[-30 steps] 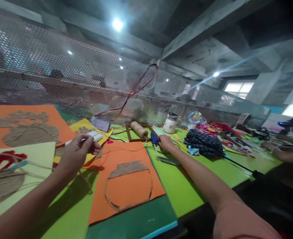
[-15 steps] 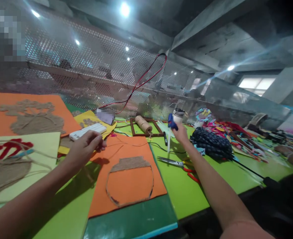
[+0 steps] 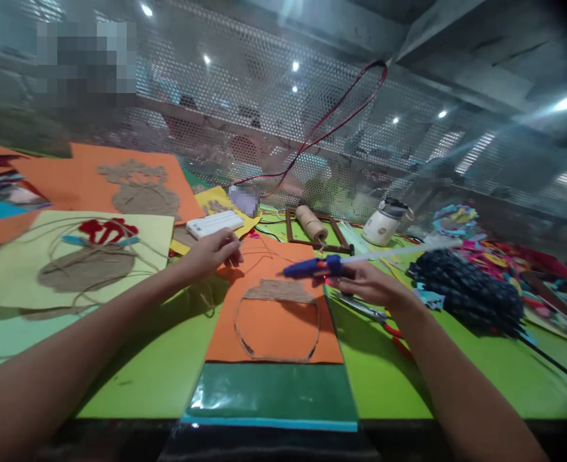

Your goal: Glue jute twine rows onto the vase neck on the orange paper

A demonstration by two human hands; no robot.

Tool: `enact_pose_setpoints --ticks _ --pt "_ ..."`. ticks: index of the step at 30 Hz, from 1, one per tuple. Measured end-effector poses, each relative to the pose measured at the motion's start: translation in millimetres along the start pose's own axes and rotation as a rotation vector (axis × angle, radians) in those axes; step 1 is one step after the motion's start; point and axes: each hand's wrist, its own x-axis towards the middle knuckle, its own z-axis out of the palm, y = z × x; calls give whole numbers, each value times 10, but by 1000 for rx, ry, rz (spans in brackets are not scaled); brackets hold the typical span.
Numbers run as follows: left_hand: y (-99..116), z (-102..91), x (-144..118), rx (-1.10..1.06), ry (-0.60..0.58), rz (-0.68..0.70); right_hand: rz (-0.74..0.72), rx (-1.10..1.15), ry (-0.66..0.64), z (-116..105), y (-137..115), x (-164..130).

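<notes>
A craft workshop: felt sheets [image 3: 273, 327], twine spool [image 3: 311, 224], perforated metal partition [image 3: 273, 128].

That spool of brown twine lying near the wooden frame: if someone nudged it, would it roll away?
Probably it would roll: the twine spool is a cylinder lying on its side. The wooden frame around it would likely stop it soon. It looks light, and its loose end may trail and unwind.
</notes>
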Motion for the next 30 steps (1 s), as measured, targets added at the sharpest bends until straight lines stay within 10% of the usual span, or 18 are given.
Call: enact_pose_setpoints --ticks 12,30 --pt "19 44 -66 114 -197 8 -26 -164 18 554 -208 94" --pt "101 70 -156 313 -414 39 19 -250 13 755 -175 201"
